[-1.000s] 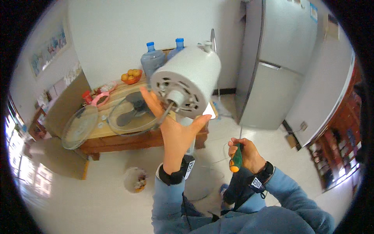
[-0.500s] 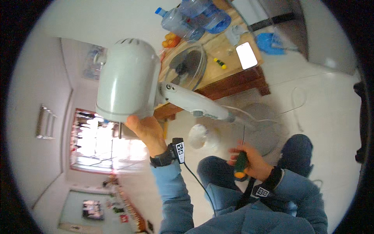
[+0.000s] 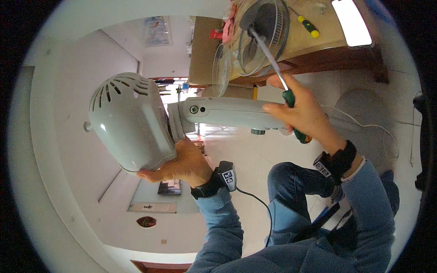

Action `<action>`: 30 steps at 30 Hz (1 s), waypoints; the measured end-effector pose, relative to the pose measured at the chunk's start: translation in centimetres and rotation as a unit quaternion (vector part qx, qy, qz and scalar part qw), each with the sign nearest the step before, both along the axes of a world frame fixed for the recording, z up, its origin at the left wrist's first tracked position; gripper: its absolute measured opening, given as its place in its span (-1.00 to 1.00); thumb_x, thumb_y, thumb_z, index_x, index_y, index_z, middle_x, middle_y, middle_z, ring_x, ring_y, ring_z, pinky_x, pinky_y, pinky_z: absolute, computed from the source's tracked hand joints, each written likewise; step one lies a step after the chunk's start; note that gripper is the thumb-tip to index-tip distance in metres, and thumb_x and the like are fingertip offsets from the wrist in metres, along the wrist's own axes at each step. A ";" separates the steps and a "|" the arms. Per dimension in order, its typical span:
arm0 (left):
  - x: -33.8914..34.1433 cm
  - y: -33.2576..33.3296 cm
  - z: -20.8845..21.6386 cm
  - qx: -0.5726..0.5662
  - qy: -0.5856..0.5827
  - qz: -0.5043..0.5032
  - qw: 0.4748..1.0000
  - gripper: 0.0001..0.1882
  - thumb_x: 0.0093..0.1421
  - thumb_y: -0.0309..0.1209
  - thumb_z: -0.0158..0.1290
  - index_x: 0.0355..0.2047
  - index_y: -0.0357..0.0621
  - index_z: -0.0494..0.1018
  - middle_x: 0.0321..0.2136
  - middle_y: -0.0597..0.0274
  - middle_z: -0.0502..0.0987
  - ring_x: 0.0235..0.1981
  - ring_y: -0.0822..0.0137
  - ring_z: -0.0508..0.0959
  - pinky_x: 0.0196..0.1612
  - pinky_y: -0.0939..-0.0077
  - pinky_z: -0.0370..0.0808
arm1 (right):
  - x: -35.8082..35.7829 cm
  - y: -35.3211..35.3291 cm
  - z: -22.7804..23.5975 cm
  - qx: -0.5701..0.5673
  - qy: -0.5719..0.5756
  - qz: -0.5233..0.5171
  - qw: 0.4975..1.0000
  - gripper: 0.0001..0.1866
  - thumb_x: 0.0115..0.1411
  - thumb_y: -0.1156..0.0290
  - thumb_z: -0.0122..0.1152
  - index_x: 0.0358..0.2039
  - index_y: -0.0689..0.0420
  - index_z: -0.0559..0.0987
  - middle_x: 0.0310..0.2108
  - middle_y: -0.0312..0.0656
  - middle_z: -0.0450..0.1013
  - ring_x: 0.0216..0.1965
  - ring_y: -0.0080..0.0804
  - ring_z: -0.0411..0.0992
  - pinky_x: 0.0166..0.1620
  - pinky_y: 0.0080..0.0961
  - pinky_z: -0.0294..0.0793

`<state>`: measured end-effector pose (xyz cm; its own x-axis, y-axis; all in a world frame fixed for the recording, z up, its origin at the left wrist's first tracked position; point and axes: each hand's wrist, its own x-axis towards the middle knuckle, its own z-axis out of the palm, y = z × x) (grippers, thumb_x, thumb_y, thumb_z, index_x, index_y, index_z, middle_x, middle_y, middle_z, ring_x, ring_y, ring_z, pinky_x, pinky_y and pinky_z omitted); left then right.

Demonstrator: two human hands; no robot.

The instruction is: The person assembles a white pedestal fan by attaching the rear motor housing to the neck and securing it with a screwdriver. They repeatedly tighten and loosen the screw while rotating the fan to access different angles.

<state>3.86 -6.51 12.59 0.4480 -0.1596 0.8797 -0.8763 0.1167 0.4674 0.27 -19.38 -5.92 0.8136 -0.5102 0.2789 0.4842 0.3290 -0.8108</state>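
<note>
A pale grey fan motor housing [image 3: 129, 123], slotted at its rounded end, tilts on the left. My left hand [image 3: 184, 166] grips it from below, thumb along its lower edge. From the housing a long grey neck [image 3: 232, 111] runs rightward, with a screw [image 3: 194, 109] set in its side beside a dark hole. My right hand [image 3: 309, 113] is closed around the green handle of a screwdriver [image 3: 290, 98]. The screwdriver's long metal shaft points up and left, over the fan parts on the table and clear of the screw. This hand is close to the neck's right end.
On the wooden table [image 3: 314, 57] lie a wire fan guard with dark blades [image 3: 266, 27], a yellow-and-black screwdriver [image 3: 308, 26] and a lit phone [image 3: 353, 22]. A round grey base [image 3: 366, 102] and a pale cord [image 3: 378, 126] are on the floor.
The housing has tipped and come lower in view, my left hand still gripping it. My right hand has risen from my lap with the screwdriver to beside the neck. The view has shifted.
</note>
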 end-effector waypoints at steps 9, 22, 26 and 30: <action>0.3 1.0 0.5 -0.041 0.019 -0.009 0.999 0.11 -0.25 0.36 0.13 0.27 0.23 0.00 0.21 0.11 0.11 0.21 0.00 0.19 0.24 -0.11 0.16 | -0.9 -3.5 -1.8 -0.187 0.157 0.226 0.943 -0.29 -0.14 0.25 0.44 0.02 0.22 0.39 -0.40 -0.10 0.49 -0.73 -0.57 0.35 -0.72 -0.66 0.33; 0.9 2.0 0.5 -0.066 0.035 -0.065 0.995 -0.01 -0.15 0.37 0.03 0.25 0.26 0.04 0.21 0.19 0.14 0.21 -0.03 0.20 0.22 -0.19 0.16 | -0.2 -3.6 -6.0 -0.203 0.207 0.249 0.924 -0.37 -0.25 0.35 0.48 -0.09 0.19 0.49 -0.55 -0.18 0.46 -0.66 -0.52 0.39 -0.61 -0.59 0.39; 1.1 1.9 0.4 -0.085 0.037 -0.066 0.994 0.00 -0.14 0.38 0.02 0.25 0.22 0.05 0.21 0.19 0.14 0.19 -0.05 0.22 0.20 -0.18 0.20 | -0.6 -2.5 -7.0 -0.195 0.201 0.196 0.940 -0.34 -0.27 0.40 0.49 -0.07 0.18 0.48 -0.45 -0.15 0.47 -0.61 -0.51 0.39 -0.59 -0.60 0.36; 1.8 3.0 0.9 -0.099 0.081 -0.119 0.985 0.02 -0.12 0.39 0.01 0.24 0.14 0.02 0.18 0.11 0.17 0.15 0.00 0.30 0.10 -0.18 0.36 | -1.7 -1.4 -7.0 -0.178 0.206 0.168 0.947 -0.36 -0.29 0.40 0.51 -0.10 0.17 0.49 -0.35 -0.15 0.47 -0.52 -0.46 0.41 -0.49 -0.59 0.37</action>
<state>5.65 -3.48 13.46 0.5556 -0.1106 0.8241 -0.7285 0.4129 0.5466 -1.47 -20.75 -12.96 0.9905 -0.1373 0.0072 0.0183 0.0792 -0.9967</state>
